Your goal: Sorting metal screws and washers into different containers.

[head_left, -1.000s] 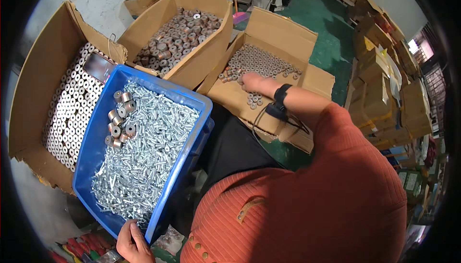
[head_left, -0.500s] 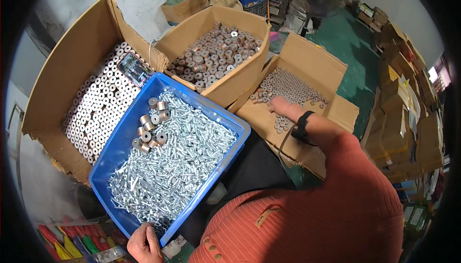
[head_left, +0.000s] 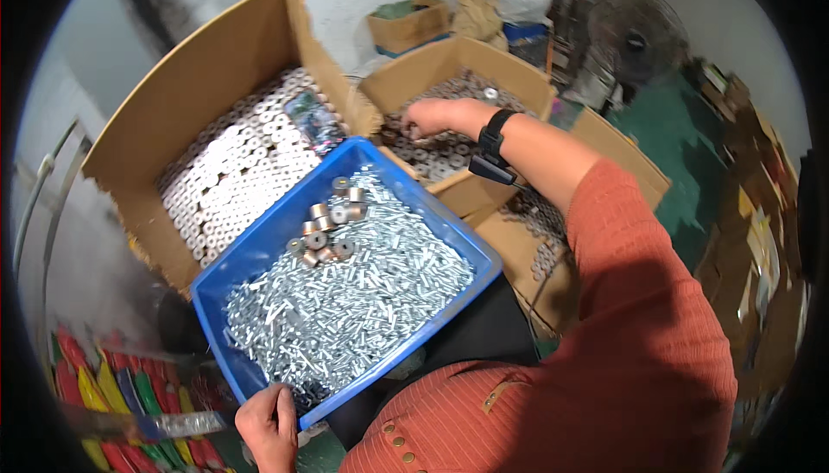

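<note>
A blue plastic tub (head_left: 488, 267) stands tilted before me, filled with small silvery screws (head_left: 363, 287). On the screws lies a small heap of copper-banded metal rollers (head_left: 318, 238). My left hand (head_left: 269, 425) grips the tub's near corner, thumb over the rim. Reaching out, my right hand (head_left: 432, 119) is over the middle cardboard box (head_left: 496, 57), which holds many brownish rollers (head_left: 440, 158). Its fingers are curled closed; what they hold, if anything, is hidden. A black band (head_left: 496, 132) circles that wrist.
At left, a tall cardboard box (head_left: 199, 84) holds rows of pale ring-shaped pieces (head_left: 246, 171) and a phone (head_left: 313, 120). Right of the tub, an opened carton (head_left: 553, 300) with small rollers sits partly under my arm. Beyond are a fan (head_left: 636, 39) and stacked cardboard (head_left: 734, 300).
My right hand has moved from the right-hand carton leftward and away to the middle box. The view has shifted, so the boxes appear further right. My left hand stays at the tub's corner.
</note>
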The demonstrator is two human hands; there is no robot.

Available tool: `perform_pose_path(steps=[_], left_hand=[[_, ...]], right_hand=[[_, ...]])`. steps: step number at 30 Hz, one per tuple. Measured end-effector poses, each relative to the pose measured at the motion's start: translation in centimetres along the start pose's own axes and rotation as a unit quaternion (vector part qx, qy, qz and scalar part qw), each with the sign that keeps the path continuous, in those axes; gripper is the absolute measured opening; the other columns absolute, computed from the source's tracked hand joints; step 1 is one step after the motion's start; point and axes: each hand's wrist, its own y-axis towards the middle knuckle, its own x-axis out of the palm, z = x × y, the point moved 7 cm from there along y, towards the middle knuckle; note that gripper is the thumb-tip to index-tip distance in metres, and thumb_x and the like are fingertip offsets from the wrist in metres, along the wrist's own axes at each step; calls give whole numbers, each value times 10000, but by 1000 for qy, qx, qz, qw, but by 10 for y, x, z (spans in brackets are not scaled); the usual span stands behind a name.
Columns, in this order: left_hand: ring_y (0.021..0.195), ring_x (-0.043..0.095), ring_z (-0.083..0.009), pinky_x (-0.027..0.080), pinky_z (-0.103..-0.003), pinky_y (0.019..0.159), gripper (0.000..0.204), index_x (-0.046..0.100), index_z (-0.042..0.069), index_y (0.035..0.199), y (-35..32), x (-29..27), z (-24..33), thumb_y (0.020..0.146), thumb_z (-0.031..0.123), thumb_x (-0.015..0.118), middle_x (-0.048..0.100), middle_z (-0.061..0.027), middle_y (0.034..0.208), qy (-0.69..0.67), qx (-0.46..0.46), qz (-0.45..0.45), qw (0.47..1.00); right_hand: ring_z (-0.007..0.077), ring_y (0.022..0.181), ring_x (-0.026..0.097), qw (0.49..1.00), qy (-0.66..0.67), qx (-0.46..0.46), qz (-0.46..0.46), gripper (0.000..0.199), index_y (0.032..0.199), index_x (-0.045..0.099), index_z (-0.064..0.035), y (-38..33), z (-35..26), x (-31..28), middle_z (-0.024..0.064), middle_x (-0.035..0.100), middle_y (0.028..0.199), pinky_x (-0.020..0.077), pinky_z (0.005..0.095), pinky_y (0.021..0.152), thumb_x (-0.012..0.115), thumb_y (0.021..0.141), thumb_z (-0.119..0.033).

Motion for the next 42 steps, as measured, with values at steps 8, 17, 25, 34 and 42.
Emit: perform_pose_path(steps=[8, 17, 25, 34, 42], left_hand=[[553, 601, -316, 446, -367, 533, 60, 685, -3, 792, 2, -6, 1, 813, 52, 672, 581, -161, 628, 1, -17, -1, 1000], [563, 612, -327, 458, -380, 531, 67, 699, 18, 788, 8, -3, 1, 810, 80, 691, 599, -155, 626, 17, 4, -2, 1000], [566, 612, -316, 458, -377, 539, 57, 698, 20, 797, 10, -3, 1, 808, 76, 688, 600, -146, 631, 15, -11, -12, 1000], [542, 586, -319, 439, -383, 523, 48, 683, 23, 784, 13, -3, 4, 798, 68, 682, 574, -143, 610, 15, 8, -7, 1000], [559, 595, -318, 439, -378, 536, 56, 674, 14, 782, 13, -1, 2, 806, 65, 675, 585, -143, 627, 15, -4, -14, 1000]], right_hand=[[352, 1048, 652, 942, -165, 175, -233, 508, 1204, 668, -114, 52, 67, 84, 139, 690, 1169, 532, 451, 824, 765, 706, -86], [316, 1192, 600, 938, -133, 160, -277, 749, 1413, 475, -98, 35, 81, 96, 101, 604, 1339, 514, 484, 909, 812, 780, -314], [355, 1202, 582, 965, -104, 103, -217, 761, 1342, 503, -26, 46, 81, 105, 195, 596, 1319, 496, 461, 963, 847, 731, -321], [367, 1052, 654, 985, -51, 39, -158, 596, 1106, 658, 14, 44, 99, 110, 224, 689, 1102, 520, 445, 891, 869, 676, -340], [362, 1039, 660, 960, -154, 109, -209, 632, 1130, 677, 14, 41, 66, 92, 220, 694, 1101, 524, 437, 883, 858, 687, -399]])
